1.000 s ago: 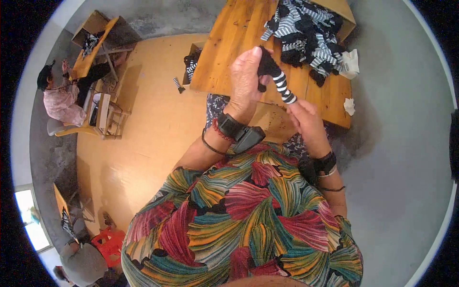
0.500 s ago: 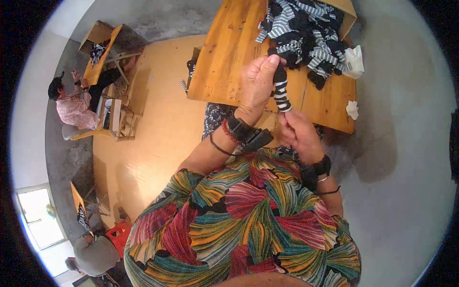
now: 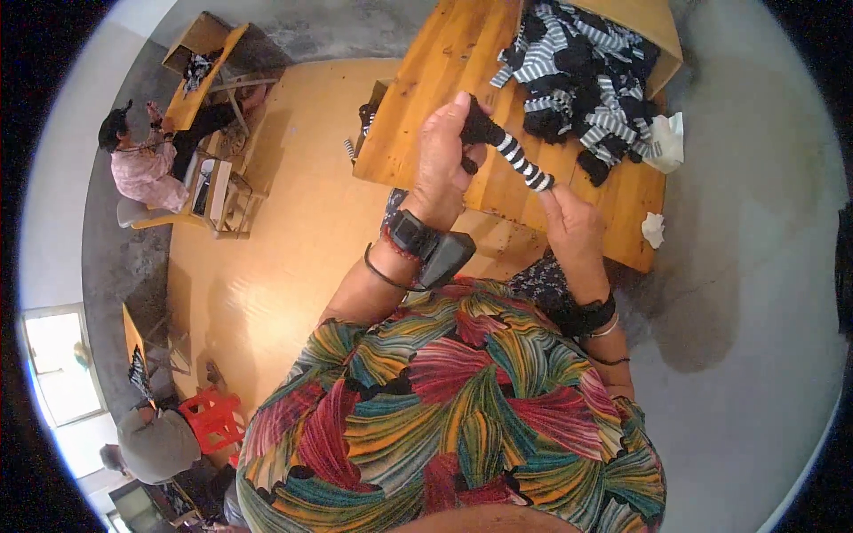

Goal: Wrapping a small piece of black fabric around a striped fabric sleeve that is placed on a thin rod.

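Stretched between my two hands is a black-and-white striped knit piece (image 3: pixel 522 163), a narrow tube with a wider black end. Whether it is a glove or a sock I cannot tell. My left hand (image 3: pixel 442 147) is closed on the black end, and a bit of black knit pokes out beside its fingers. With thumb and fingers, my right hand (image 3: pixel 571 213) pinches the striped end. The piece slants down from left to right above the wooden table (image 3: pixel 425 115). Beyond it lies a heap of black knit pieces with grey-and-white stripes (image 3: pixel 593 84).
An open cardboard box (image 3: pixel 666 58) stands behind the heap. A white packet (image 3: pixel 666 142) and crumpled white paper (image 3: pixel 653 230) lie at the table's right edge. Two people (image 3: pixel 147 169) (image 3: pixel 158 444) sit at the left, with a red plastic stool (image 3: pixel 211 417) near the lower one.
My left hand has moved left, and my right hand slightly up and right. The knit piece has swung from near upright to a slant, showing more of its black end.
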Tool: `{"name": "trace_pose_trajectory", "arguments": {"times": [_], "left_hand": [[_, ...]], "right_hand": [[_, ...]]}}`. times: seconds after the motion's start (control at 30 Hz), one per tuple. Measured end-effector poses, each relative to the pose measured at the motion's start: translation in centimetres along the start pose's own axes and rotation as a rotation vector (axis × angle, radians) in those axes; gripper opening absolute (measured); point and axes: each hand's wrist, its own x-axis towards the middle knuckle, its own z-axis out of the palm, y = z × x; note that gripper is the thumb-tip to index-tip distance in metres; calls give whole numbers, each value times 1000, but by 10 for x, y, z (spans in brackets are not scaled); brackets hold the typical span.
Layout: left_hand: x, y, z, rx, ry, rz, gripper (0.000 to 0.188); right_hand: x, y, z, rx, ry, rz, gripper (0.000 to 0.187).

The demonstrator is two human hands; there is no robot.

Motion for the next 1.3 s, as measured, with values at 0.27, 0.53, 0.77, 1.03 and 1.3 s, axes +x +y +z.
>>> {"name": "trace_pose_trajectory", "arguments": {"times": [0.27,0.53,0.77,1.03,1.3], "left_hand": [[-6,-20,21,210,67,258,23],[-14,-10,30,278,-146,254,23],[-19,-6,16,164,-127,65,25],[-23,-5,22,205,-261,191,26],[-14,32,21,158,-406,220,22]], "right_hand": [[-6,-24,3,1042,-358,596,28],[-13,-10,4,1297,-482,540,30],[-17,6,-6,182,-1,106,27],[-27,-29,4,1228,-387,633,28],[-10,-52,6,1325,-334,523,29]]}}
